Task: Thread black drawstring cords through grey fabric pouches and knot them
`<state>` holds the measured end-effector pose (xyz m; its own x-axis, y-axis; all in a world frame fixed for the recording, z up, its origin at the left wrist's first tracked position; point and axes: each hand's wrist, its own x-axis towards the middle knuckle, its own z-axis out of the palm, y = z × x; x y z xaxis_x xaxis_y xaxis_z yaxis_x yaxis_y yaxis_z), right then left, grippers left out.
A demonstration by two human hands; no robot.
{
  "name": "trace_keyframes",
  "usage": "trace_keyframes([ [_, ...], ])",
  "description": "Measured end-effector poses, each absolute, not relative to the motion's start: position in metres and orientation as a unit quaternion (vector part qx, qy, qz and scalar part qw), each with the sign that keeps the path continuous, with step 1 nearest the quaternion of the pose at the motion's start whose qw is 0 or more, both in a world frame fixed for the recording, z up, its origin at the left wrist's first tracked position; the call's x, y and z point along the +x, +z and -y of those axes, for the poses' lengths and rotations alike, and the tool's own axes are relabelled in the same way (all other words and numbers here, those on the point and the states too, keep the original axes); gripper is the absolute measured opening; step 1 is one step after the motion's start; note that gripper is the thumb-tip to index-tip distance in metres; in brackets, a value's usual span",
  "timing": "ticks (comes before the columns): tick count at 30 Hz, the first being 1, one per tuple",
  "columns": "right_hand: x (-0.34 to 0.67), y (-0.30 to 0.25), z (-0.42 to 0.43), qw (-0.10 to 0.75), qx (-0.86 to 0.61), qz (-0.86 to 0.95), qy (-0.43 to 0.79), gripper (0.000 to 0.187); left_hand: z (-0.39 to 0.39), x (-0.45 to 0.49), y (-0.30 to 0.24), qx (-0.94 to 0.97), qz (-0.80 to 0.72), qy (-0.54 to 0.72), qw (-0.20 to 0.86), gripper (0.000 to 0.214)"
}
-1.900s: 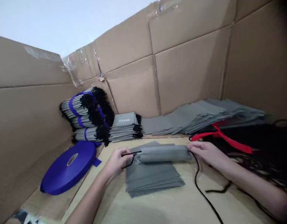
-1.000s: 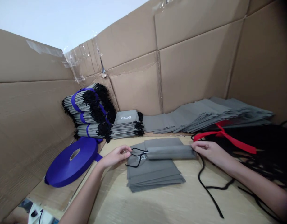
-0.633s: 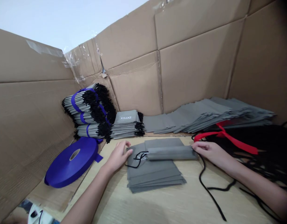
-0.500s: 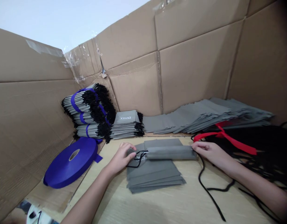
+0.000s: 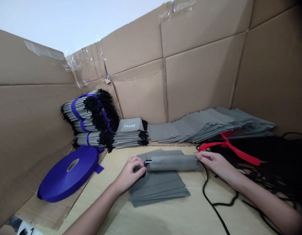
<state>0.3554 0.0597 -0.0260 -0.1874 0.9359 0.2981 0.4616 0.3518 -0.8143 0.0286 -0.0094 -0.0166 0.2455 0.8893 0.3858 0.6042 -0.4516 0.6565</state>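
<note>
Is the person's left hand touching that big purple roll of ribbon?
Apart: the head view shows pale tabletop between the left hand and the purple roll.

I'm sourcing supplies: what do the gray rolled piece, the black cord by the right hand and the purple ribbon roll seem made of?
Gray rolled piece: probably thin matte fabric; it curls softly without shine.
Black cord: likely dull textile; it bends in loose curves, fibre unclear.
Purple ribbon roll: perhaps matte fabric tape; little glare shows, no weave visible.
</note>
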Motion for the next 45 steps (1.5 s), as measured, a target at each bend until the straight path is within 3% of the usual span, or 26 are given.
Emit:
trace_keyframes([
  [4, 0.358, -0.027, -0.062, 0.423, -0.492, 0.708, 0.279, 0.03, 0.008, 0.024, -0.014, 0.724, -0.483, 0.434, 0.233, 0.02],
  [9, 0.357, -0.025, -0.06, 0.451, -0.508, 0.678, 0.279, 0.034, 0.004, 0.013, -0.013, 0.551, -0.418, 0.56, 0.457, 0.026],
  [17, 0.357, -0.025, -0.059, 0.45, -0.508, 0.681, 0.275, 0.032, 0.007, 0.005, 0.005, 0.295, -0.276, 0.688, 0.603, 0.023],
  [21, 0.356, -0.024, -0.058, 0.452, -0.505, 0.679, 0.281, 0.032, 0.008, 0.003, 0.009, 0.29, -0.241, 0.711, 0.594, 0.015],
  [32, 0.357, -0.026, -0.06, 0.439, -0.503, 0.683, 0.298, 0.024, 0.01, 0.023, -0.008, 0.552, -0.367, 0.577, 0.477, 0.03],
  [36, 0.357, -0.026, -0.06, 0.441, -0.497, 0.679, 0.313, 0.025, 0.008, 0.025, -0.011, 0.578, -0.397, 0.54, 0.465, 0.045],
  [45, 0.358, -0.031, -0.062, 0.43, -0.488, 0.685, 0.33, 0.023, 0.014, 0.033, -0.018, 0.607, -0.423, 0.509, 0.439, 0.026],
])
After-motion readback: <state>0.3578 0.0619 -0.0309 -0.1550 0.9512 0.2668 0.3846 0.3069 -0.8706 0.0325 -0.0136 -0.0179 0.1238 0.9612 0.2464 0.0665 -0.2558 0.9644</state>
